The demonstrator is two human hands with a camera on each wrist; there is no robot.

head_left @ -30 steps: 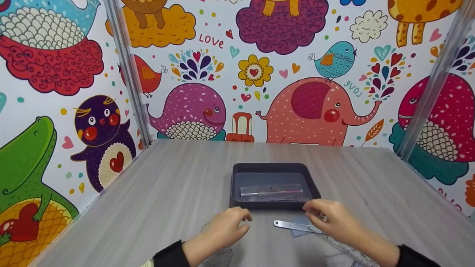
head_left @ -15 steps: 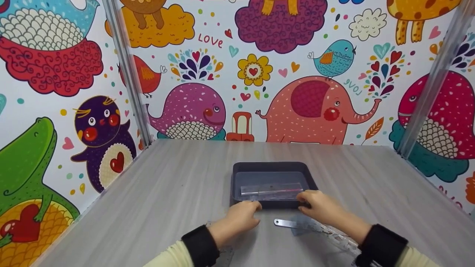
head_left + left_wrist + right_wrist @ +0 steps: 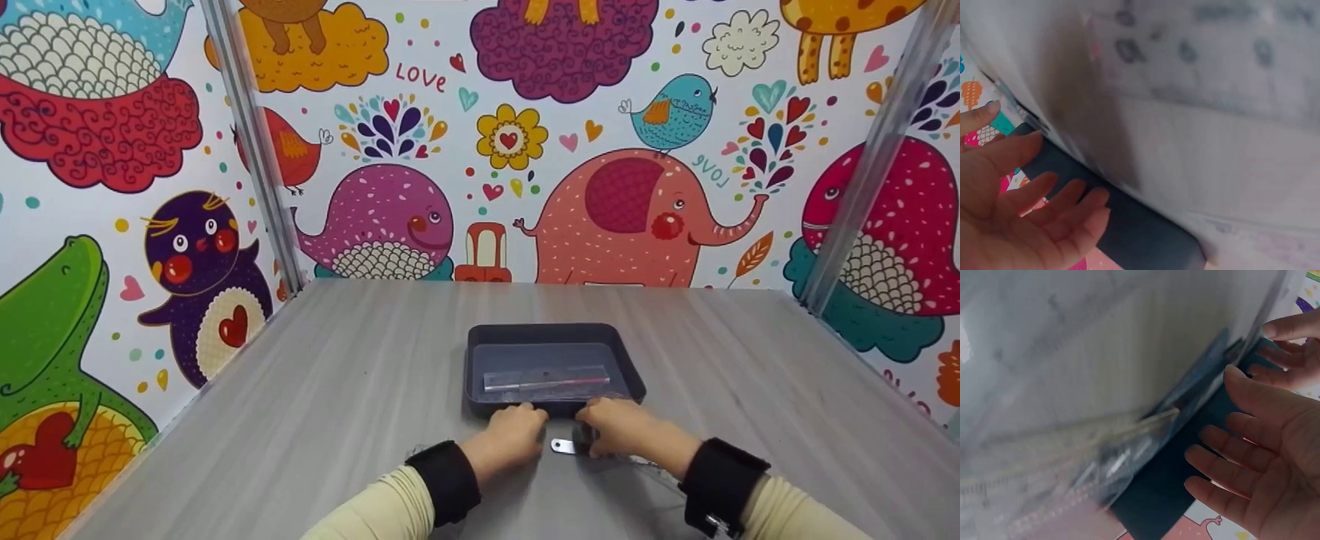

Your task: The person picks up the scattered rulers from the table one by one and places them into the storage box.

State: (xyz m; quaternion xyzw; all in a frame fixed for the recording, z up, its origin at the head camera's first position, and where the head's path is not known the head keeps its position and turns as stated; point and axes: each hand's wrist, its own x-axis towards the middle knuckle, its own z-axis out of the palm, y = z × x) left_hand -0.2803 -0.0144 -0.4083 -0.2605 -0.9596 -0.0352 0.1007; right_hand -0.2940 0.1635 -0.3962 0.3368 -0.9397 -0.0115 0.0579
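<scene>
Both hands are in front of a dark grey tray (image 3: 480, 352), near its near wall. The left hand (image 3: 514, 436) has loosely bent fingers and holds nothing; in the left wrist view its fingertips lie beside the tray's dark wall (image 3: 1140, 225). My right hand (image 3: 619, 429) hovers over a steel ruler (image 3: 562, 446), hiding most of it. In the right wrist view its fingers are relaxed and spread a little, with nothing in them. Whether either hand touches the tray, I cannot tell. A clear plastic, ruler-like piece (image 3: 517, 379) with a pink mark lies inside the tray.
Clear plastic rulers or sheets lie on the table on the near side, partly under the right forearm; a printed one (image 3: 1185, 73) fills the top of the left wrist view, blurred. Patterned walls and metal posts (image 3: 255, 150) border the grey table (image 3: 375, 360).
Both hands have moved inward, closer together along the tray's near wall. The right hand now covers more of the steel ruler. The tray has stayed about where it was.
</scene>
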